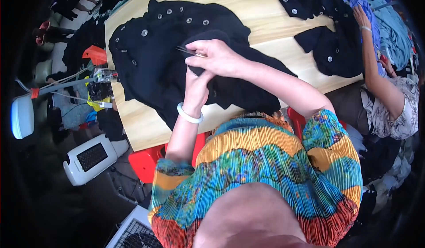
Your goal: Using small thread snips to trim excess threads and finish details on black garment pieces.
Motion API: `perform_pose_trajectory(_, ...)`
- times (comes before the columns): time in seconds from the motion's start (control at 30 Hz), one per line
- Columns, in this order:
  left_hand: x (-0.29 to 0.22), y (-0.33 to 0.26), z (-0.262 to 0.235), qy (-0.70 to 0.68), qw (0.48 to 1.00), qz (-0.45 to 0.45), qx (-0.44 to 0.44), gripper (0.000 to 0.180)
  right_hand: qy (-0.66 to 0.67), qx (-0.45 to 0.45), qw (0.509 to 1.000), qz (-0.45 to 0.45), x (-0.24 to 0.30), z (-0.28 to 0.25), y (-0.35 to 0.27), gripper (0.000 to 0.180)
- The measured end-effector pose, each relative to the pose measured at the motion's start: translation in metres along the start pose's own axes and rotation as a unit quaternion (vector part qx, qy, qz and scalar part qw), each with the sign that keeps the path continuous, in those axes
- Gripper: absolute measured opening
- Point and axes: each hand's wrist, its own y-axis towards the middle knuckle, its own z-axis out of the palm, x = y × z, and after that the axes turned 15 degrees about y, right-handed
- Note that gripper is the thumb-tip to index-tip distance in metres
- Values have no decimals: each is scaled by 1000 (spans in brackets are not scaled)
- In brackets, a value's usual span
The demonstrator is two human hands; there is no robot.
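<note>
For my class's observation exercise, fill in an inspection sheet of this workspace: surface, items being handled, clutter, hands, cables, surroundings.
Surface: pale wood-grain table.
Items handled: black garment with round shiny pieces; small pointed tool.
Clutter: more black cloth and blue cloth toward the right.
Hands: right hand grips the tool over the garment; left hand sits just below, fingers partly hidden.
Cables: apparently a thin pale cord near the white lamp.
Surroundings: co-worker at right; red stool; white machine at lower left.
</note>
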Motion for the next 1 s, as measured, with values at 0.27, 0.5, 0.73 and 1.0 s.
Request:
perform_pose_trajectory(0.27,12,-1,-62,-185,959,-193,-96,33,22,-197,971,136,-34,-80,-62,28)
perform_pose_trajectory(0.5,-7,-6,-53,-206,959,-186,-61,37,-44,-183,978,96,-52,-55,-76,46)
perform_pose_trajectory(0.73,-43,28,-48,-350,916,-193,29,35,-102,-223,968,-49,-37,-15,-96,28)
perform_pose_trajectory(1.0,-53,53,-39,-418,864,-183,213,38,-150,-170,955,-189,-62,10,-116,35)
